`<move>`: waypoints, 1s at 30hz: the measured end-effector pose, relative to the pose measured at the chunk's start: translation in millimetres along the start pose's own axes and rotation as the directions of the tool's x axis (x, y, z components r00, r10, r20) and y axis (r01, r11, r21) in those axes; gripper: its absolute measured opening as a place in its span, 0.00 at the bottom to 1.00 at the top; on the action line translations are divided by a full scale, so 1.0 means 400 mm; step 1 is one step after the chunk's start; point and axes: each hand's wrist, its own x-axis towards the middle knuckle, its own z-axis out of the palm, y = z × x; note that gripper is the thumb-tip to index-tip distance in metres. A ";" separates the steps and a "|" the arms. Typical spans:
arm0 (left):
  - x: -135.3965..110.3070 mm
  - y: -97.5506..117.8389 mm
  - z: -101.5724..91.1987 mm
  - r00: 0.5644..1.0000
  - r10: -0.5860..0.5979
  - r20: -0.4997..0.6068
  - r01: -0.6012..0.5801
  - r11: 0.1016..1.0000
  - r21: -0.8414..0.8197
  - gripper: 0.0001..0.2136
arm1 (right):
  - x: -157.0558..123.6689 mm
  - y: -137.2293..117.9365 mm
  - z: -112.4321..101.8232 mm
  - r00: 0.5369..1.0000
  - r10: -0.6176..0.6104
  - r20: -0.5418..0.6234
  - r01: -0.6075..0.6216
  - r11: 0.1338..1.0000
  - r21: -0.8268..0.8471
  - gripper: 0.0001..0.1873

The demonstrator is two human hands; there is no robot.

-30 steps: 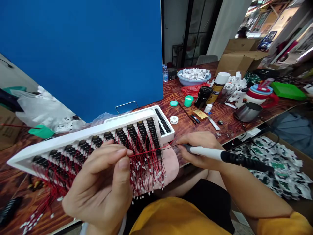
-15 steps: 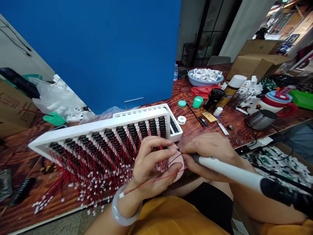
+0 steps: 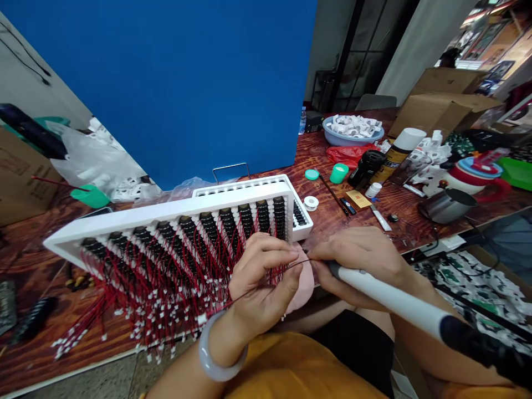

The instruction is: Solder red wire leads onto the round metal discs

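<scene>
My left hand (image 3: 264, 282) pinches a thin dark red wire (image 3: 301, 262) between thumb and fingers, its tail with a white plug (image 3: 201, 319) trailing over my wrist. My right hand (image 3: 361, 263) has a white-handled soldering iron (image 3: 390, 288) lying in its grip, with a black cord behind. Its tip is hidden by the fingers, which meet the wire's other end. Below the hands is a pale pink rounded piece (image 3: 305, 285). Left of them a white foam tray (image 3: 166, 209) stands tilted, holding rows of black ribbed parts with red wires and white plugs hanging out.
A second white tray (image 3: 305, 224) lies behind. To the right are a solder spool (image 3: 311, 203), a green cup (image 3: 338, 173), a knife (image 3: 380, 218), a spray can (image 3: 401, 152), a metal cup (image 3: 446, 205) and a blue basin (image 3: 353, 138). A blue panel (image 3: 187, 83) rises at the back.
My left thumb has moved up towards its fingertips, and the wire's trailing end has shifted down and left. My right hand with the soldering iron has barely moved.
</scene>
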 end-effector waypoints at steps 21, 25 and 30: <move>0.074 -0.081 -0.077 0.912 0.354 0.207 -0.403 0.679 0.614 0.10 | -0.047 0.050 -0.053 0.826 0.298 -0.478 -0.338 0.941 0.004 0.06; 0.082 -0.135 -0.060 0.888 0.370 0.272 -0.456 0.633 0.626 0.07 | -0.057 0.083 -0.059 0.601 0.546 -0.583 -0.443 0.835 0.325 0.11; 0.081 -0.157 -0.035 0.897 0.361 0.255 -0.439 0.654 0.617 0.08 | -0.045 0.099 -0.054 0.492 0.599 -0.632 -0.496 0.789 0.363 0.18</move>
